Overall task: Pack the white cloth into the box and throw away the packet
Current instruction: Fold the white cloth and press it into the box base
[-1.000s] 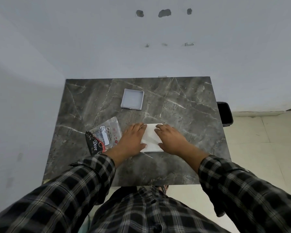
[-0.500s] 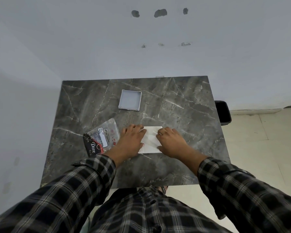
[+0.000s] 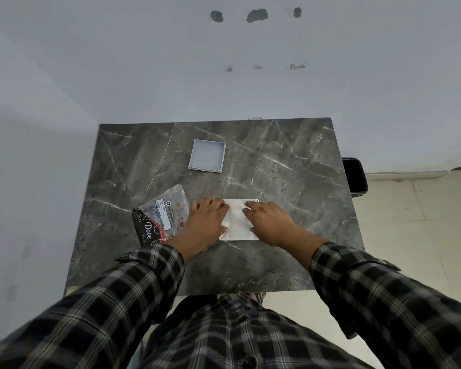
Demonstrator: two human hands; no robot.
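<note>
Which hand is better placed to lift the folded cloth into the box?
Probably the left hand: the gray box lies straight ahead of it, while the right hand would cross over the white cloth.

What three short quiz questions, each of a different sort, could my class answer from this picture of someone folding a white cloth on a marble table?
1. True or false: the white cloth already lies inside the grey box.
2. Which object lies beside the left hand? A) scissors B) Dove packet C) cup
3. Fill in: the black bin stands on the floor off the table's ____ edge.

Key
1. False; both hands, the right hand included, press it flat on the table.
2. B
3. right
</note>
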